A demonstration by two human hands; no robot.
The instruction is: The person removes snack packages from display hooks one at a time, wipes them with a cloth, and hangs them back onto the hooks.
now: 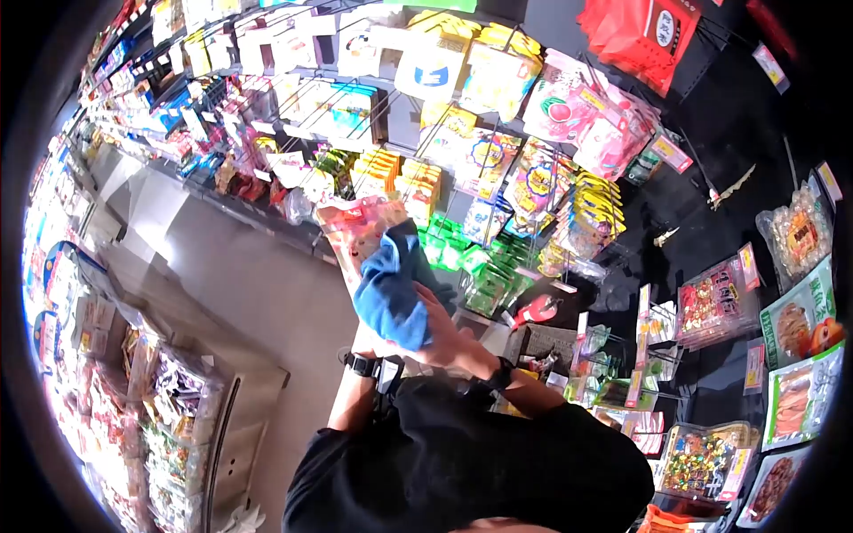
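A blue cloth (391,289) is bunched under my right hand (442,330), whose fingers are closed on it. The cloth lies against a clear and pinkish-red snack bag (355,226), which is raised in front of me. My left hand (366,339) is at the lower end of this bag and supports it. Most of its fingers are hidden behind the cloth and bag. Both wrists wear dark bands.
Hooks on the dark wall rack hold yellow packs (435,58), pink bags (604,115) and green packs (489,275). At right hang more snack bags (804,315). A low display unit (244,444) with bagged goods stands left, beside the grey floor (240,284). An open carton (544,342) sits near my right arm.
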